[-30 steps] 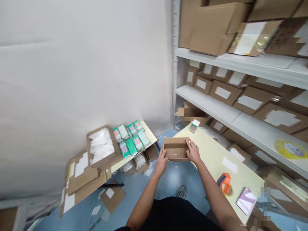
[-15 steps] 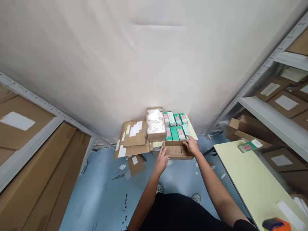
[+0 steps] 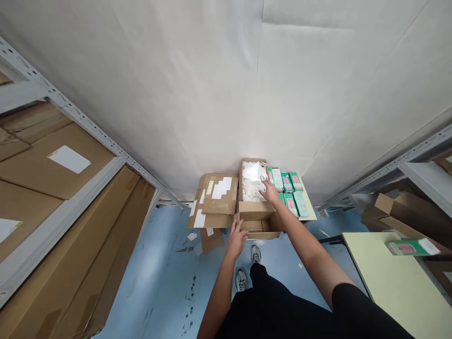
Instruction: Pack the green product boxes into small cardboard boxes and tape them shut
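While the open-topped brown cardboard box (image 3: 263, 235) is at the pale-yellow table's (image 3: 311, 207) front edge, L hand (image 3: 236, 240), fingers bent, has hold of its L end. R hand (image 3: 270, 192), part-open, is over the crumpled white packets (image 3: 253, 182) in a brown carton (image 3: 254, 160) just behind; grip can't be told. Green-&-pink packs (image 3: 291, 203) lie nr table's R edge, flattened brown cardboard (image 3: 219, 207) twd its L.
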`<action>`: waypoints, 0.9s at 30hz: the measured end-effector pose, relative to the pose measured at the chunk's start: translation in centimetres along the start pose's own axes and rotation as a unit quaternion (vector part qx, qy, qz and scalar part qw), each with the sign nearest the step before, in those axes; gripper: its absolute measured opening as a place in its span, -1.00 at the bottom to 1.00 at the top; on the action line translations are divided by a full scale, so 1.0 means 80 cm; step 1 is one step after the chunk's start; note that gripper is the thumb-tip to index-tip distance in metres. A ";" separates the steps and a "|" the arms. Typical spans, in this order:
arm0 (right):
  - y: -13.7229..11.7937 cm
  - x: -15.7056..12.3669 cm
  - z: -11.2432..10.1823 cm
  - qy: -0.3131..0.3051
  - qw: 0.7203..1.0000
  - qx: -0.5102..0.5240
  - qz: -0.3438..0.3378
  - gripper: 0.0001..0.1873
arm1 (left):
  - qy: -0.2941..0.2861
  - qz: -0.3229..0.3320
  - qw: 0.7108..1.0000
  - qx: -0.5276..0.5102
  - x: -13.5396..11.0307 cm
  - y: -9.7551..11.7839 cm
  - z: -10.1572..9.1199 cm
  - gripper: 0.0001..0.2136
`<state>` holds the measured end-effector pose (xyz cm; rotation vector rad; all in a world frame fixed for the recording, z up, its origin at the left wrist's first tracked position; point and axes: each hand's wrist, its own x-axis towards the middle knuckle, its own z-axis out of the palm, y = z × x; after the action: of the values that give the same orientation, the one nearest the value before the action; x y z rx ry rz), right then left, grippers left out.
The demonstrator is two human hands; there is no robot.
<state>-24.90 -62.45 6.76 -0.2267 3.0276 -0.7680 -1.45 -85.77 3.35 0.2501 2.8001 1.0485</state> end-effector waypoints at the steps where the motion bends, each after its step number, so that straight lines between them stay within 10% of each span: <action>1: -0.004 0.020 0.004 -0.023 1.000 -0.013 0.005 -0.32 | 0.005 -0.008 1.000 0.000 0.004 -0.001 -0.002 -0.77; 13: 0.015 0.148 0.053 -0.172 0.981 -0.081 0.049 -0.50 | -0.008 -0.010 1.000 0.021 0.065 -0.006 -0.024 -0.77; 27: -0.019 0.045 -0.020 0.029 0.998 -0.008 -0.056 -0.58 | 0.014 -0.002 1.000 0.012 0.040 0.006 -0.026 -0.77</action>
<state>-28.30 -63.53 8.96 -0.3831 3.0988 -0.7691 -4.95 -86.10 4.98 0.2341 2.8389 1.0252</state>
